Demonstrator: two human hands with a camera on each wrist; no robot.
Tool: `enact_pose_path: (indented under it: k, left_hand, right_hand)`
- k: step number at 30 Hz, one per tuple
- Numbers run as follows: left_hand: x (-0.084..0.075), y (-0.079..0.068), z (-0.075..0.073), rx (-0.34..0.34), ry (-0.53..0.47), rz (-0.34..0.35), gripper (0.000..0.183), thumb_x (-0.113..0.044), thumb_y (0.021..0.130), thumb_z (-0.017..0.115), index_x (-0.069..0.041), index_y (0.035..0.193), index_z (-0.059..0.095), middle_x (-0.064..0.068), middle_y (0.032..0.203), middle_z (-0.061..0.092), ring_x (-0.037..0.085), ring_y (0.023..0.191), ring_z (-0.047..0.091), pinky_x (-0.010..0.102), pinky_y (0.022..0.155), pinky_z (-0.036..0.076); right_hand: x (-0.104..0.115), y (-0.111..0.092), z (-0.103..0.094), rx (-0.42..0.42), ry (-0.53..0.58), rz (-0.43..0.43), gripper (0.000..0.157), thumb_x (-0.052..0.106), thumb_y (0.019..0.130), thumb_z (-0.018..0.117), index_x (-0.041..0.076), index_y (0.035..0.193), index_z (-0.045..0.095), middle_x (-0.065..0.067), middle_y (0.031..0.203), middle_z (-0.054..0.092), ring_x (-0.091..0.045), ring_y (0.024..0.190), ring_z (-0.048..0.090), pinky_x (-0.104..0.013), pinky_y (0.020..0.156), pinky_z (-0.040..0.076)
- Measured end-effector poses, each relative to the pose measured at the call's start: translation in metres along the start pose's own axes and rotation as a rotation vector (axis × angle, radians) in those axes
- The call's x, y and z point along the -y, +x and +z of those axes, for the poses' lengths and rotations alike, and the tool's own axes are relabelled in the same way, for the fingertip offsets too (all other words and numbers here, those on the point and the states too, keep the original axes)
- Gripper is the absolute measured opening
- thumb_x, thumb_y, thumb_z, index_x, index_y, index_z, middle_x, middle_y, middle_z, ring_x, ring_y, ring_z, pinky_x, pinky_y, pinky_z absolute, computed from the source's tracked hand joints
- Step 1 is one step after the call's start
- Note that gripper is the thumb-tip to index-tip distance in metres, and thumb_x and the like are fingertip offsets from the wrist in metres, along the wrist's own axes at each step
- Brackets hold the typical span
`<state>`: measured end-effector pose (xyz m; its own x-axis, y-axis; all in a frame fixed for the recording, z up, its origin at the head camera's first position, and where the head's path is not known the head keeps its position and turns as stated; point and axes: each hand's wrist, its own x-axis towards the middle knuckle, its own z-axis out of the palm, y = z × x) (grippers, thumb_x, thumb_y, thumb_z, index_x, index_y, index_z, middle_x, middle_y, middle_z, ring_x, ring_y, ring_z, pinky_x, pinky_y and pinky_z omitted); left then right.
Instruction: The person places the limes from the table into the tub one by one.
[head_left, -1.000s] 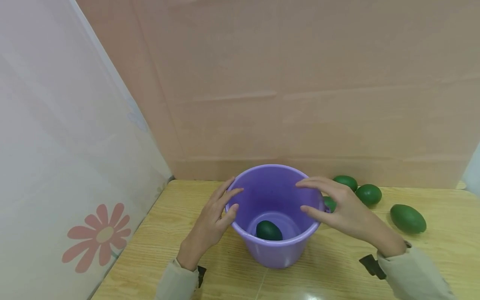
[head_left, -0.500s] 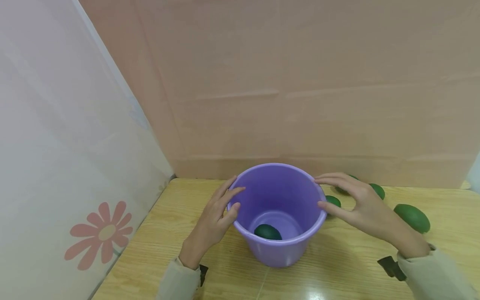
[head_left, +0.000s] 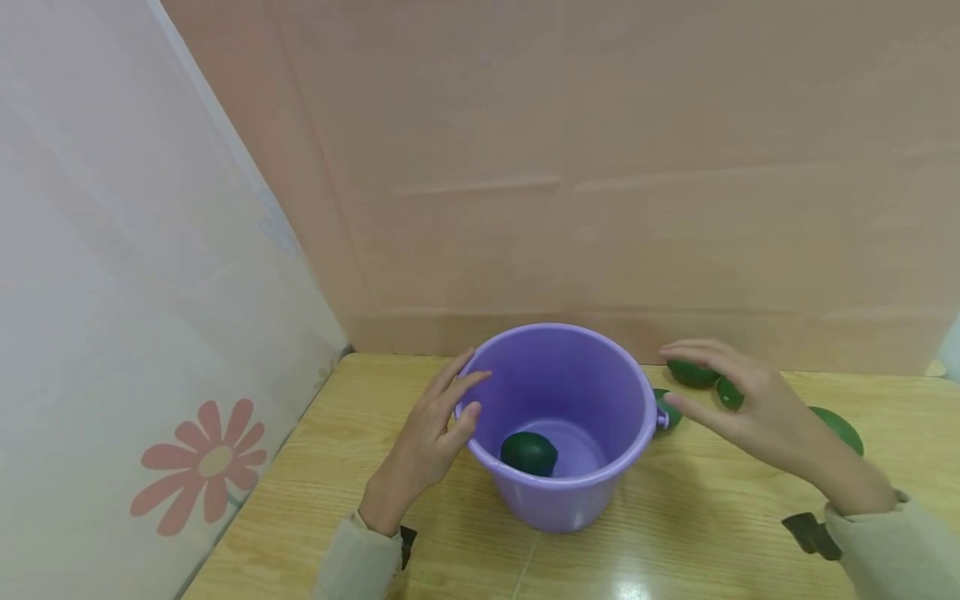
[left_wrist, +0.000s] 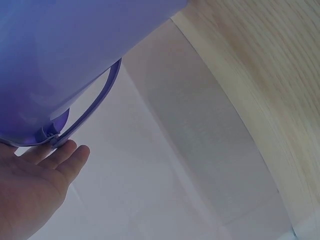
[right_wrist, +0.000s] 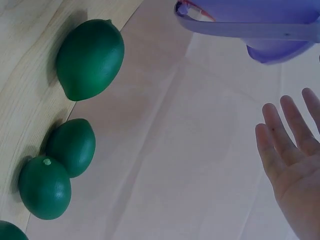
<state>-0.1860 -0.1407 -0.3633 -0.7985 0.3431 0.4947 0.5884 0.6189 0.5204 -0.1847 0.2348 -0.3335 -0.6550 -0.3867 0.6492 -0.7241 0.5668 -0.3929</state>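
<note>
An upright purple bucket (head_left: 558, 506) stands on the table with one green lime (head_left: 528, 454) inside at its bottom. My left hand (head_left: 423, 437) holds the bucket's left rim, thumb and index finger over the edge. In the left wrist view, other fingers touch the outside by the purple handle (left_wrist: 95, 107). Right of the bucket, my right hand (head_left: 757, 417) hovers with spread fingers and nothing in them. Several limes lie near and partly behind it: one beside the bucket (head_left: 667, 408), a lime farther back (head_left: 692, 374), and a lime at the right (head_left: 838, 429).
The wood-grain table (head_left: 300, 533) runs back to a plain beige sheet (head_left: 480, 183). A pale cloth (head_left: 97, 275) with a pink flower stands along the left. In the right wrist view, the bucket's handle (right_wrist: 250, 30) hangs on its outside.
My right hand has moved right, from over the bucket's opening to beyond its rim near the loose limes. The lime inside has shifted a little. My left hand stays at the rim.
</note>
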Motion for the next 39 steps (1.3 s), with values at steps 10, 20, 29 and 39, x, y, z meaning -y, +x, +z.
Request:
enact_pose_path:
  k: [10, 20, 29, 39]
  left_hand:
    - [-0.001, 0.0, 0.0, 0.008, -0.002, -0.012, 0.043, -0.028, 0.099, 0.048, -0.022, 0.14, 0.056, 0.002, 0.161, 0.033, 0.028, 0.146, 0.037, 0.059, 0.104, 0.044]
    - [-0.001, 0.0, 0.0, 0.002, 0.004, 0.003, 0.043, -0.027, 0.099, 0.048, -0.019, 0.14, 0.057, 0.004, 0.16, 0.035, 0.029, 0.145, 0.038, 0.058, 0.104, 0.044]
    - [-0.001, 0.0, 0.001, -0.001, 0.002, 0.001, 0.043, -0.027, 0.099, 0.048, -0.02, 0.14, 0.056, -0.001, 0.161, 0.033, 0.028, 0.146, 0.037, 0.058, 0.106, 0.043]
    - [0.0, 0.0, 0.0, -0.002, 0.002, 0.005, 0.043, -0.027, 0.099, 0.047, -0.02, 0.14, 0.056, 0.0, 0.161, 0.033, 0.027, 0.145, 0.038, 0.057, 0.105, 0.044]
  right_hand:
    - [-0.012, -0.004, 0.001, -0.019, 0.001, -0.032, 0.065, -0.005, 0.07, 0.082, 0.016, 0.129, 0.064, 0.012, 0.128, 0.061, 0.01, 0.124, 0.049, -0.004, 0.103, 0.033]
    - [-0.027, -0.012, 0.009, 0.022, -0.027, 0.091, 0.06, 0.006, 0.078, 0.081, 0.026, 0.132, 0.062, 0.006, 0.125, 0.063, 0.017, 0.121, 0.045, 0.0, 0.095, 0.03]
    - [-0.04, -0.02, 0.016, 0.05, -0.062, 0.137, 0.058, 0.012, 0.077, 0.084, 0.02, 0.131, 0.063, 0.006, 0.125, 0.064, 0.022, 0.117, 0.041, 0.001, 0.091, 0.032]
    - [-0.05, -0.023, 0.025, 0.159, -0.102, 0.178, 0.057, 0.025, 0.082, 0.081, 0.017, 0.134, 0.06, -0.003, 0.13, 0.063, 0.001, 0.123, 0.049, -0.022, 0.096, 0.045]
